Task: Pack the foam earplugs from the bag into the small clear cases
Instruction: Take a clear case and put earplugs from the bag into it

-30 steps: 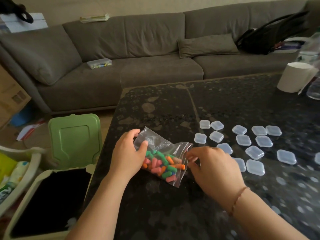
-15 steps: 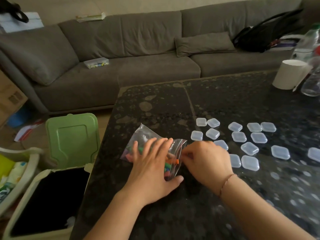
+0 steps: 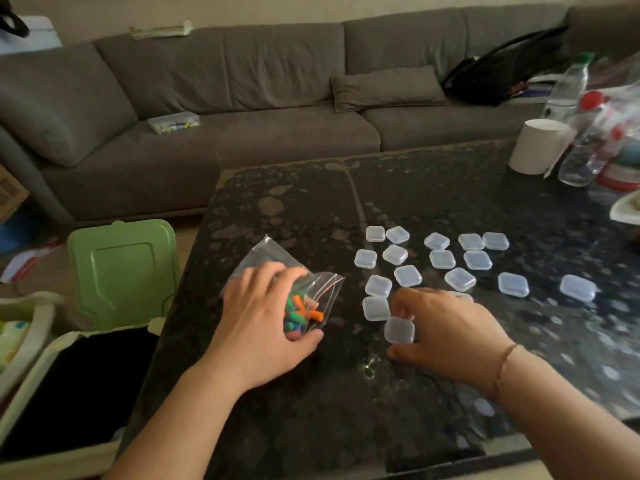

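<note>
I am gripping the bag [image 3: 277, 289] with my left hand [image 3: 263, 323]; my right hand [image 3: 446, 327] is pinching one case [image 3: 399, 330]; no cases are looking filled yet.

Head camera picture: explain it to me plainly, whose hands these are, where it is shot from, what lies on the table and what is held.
No machine here: a person wears the camera on the head, looking down at their own two hands. The left hand takes the clear bag of coloured foam earplugs in its grip on the dark table. The right hand pinches one small clear case. More such cases lie shut beyond it. A paper roll and bottles stand at the far right.
</note>
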`<state>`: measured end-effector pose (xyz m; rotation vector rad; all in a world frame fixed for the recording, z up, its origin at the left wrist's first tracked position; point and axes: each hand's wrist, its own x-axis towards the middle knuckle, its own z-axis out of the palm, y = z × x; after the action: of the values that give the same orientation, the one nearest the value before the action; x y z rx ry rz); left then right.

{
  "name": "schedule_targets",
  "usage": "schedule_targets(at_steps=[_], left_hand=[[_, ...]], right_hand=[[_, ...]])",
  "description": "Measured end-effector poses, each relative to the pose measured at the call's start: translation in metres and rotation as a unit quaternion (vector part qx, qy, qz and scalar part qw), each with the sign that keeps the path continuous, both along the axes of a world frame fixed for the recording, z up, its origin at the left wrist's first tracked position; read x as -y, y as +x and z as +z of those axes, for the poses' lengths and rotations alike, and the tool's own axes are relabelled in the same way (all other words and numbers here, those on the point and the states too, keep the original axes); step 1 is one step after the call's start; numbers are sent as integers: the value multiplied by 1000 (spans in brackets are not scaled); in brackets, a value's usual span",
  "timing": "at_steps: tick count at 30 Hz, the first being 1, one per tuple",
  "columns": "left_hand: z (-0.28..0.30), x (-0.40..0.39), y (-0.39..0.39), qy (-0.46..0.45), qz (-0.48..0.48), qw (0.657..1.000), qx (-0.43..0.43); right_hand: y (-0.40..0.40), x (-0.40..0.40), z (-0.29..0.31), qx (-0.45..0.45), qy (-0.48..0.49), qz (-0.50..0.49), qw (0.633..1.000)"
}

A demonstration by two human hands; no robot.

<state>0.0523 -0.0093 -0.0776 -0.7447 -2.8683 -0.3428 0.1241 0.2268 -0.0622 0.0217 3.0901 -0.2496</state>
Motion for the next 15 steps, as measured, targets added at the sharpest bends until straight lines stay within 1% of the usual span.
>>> schedule_targets(at_steps=[2,4,5,7,11,15], left_hand=[[6,-6,11,-6,50,998,-30],[9,-10,21,-40,105,993,-31],[9,-11,25,-52,118,991,-26],[6,-10,31,-49,122,991,-11],[3,-5,31,-11,119,993,7],[-2,1,25,30,138,990,1]], right_hand=[[-1,0,-3,6,-15,11,1000],[1,-1,-4,3,-29,18,999],[3,-2,-5,-4,-34,20,999],[4,-1,-3,-22,-48,24,998],[1,4,-1,-71,-56,21,996],[-5,10,-4,-79,-64,33,994]])
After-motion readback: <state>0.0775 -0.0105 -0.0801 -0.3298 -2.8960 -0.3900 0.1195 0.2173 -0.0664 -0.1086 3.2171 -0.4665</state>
